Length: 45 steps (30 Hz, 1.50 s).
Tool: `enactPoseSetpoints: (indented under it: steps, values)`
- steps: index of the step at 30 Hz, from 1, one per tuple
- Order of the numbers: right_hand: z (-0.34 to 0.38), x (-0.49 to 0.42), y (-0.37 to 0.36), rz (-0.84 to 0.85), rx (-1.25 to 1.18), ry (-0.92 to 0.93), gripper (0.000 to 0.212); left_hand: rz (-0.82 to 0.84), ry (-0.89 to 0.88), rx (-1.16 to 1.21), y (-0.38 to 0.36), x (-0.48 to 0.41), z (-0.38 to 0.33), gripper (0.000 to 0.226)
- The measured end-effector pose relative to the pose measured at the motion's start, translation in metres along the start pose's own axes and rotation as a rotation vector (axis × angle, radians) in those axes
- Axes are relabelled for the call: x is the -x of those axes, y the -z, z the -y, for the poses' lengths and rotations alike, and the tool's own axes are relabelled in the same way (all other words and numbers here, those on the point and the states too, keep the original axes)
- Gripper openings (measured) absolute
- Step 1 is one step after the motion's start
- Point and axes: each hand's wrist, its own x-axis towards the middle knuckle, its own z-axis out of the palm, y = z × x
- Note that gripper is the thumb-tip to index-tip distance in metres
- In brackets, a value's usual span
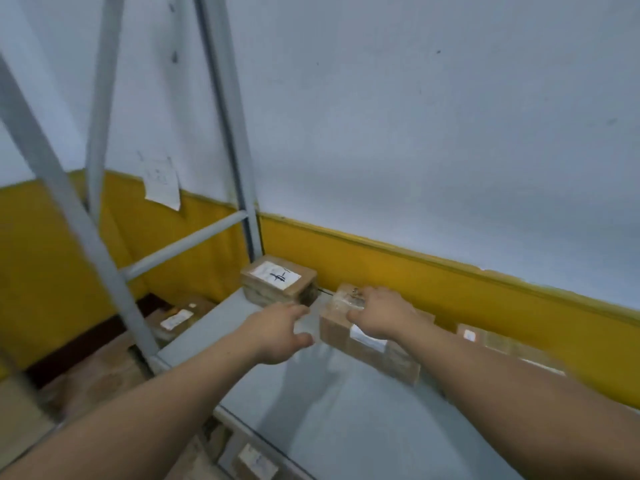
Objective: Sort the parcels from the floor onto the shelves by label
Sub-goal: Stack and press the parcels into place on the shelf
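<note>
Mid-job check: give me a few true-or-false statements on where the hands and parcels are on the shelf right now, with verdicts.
1. The right hand is on top of the middle parcel. True.
2. The corner parcel has no label. False: a white label with dark marks is on its top.
3. The middle parcel is stacked on the corner parcel. False: it is beside it, on the shelf.
4. A sheet of paper hangs on the wall. True.
5. The left hand carries its own parcel. False: it holds nothing and is by the middle parcel's left end.
</note>
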Motion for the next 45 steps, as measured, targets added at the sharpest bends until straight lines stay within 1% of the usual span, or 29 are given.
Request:
enactPoseSetpoints:
  steps: [3, 9, 12, 15, 19, 22, 24, 28, 34, 41, 43, 45]
  values:
    - [0.065, 0.005, -0.007, -0.003, 0.036, 0.118, 0.062, -0.041, 0.073, 0.014, 0.010, 0.043, 0.050, 0.066]
    - [0.214, 0.034, -0.040, 0.070, 0.023, 0.328, 0.074, -0.029, 0.270, 0.042, 0.026, 0.144, 0.169, 0.068]
    - [0.294, 0.055, -0.062, 0.131, 0.014, 0.427, 0.072, -0.026, 0.349, 0.058, 0.030, 0.198, 0.223, 0.064]
    - [0.364, 0.075, -0.087, 0.148, -0.011, 0.503, 0.070, -0.024, 0.438, 0.075, 0.029, 0.246, 0.271, 0.066]
    - [0.437, 0.092, -0.111, 0.209, -0.007, 0.598, 0.067, -0.041, 0.533, 0.179, 0.023, 0.295, 0.325, 0.067]
    - [0.480, 0.093, -0.123, 0.209, 0.010, 0.638, 0.071, -0.056, 0.590, 0.238, 0.021, 0.315, 0.358, 0.067]
    - [0.505, 0.087, -0.133, 0.223, 0.032, 0.650, 0.073, -0.076, 0.620, 0.276, 0.020, 0.320, 0.377, 0.066]
    - [0.547, 0.060, -0.153, 0.246, 0.054, 0.645, 0.069, -0.078, 0.642, 0.294, 0.019, 0.317, 0.413, 0.066]
    - [0.611, -0.012, -0.172, 0.245, 0.098, 0.678, 0.070, -0.063, 0.639, 0.267, 0.033, 0.269, 0.484, 0.066]
    - [0.664, -0.126, -0.183, 0.269, 0.113, 0.563, 0.077, 0.004, 0.636, 0.249, 0.052, 0.199, 0.577, 0.067]
    - [0.669, -0.150, -0.185, 0.257, 0.127, 0.533, 0.071, 0.024, 0.617, 0.249, 0.057, 0.182, 0.598, 0.067]
    - [0.675, -0.173, -0.187, 0.261, 0.157, 0.511, 0.059, 0.071, 0.585, 0.249, 0.061, 0.159, 0.620, 0.067]
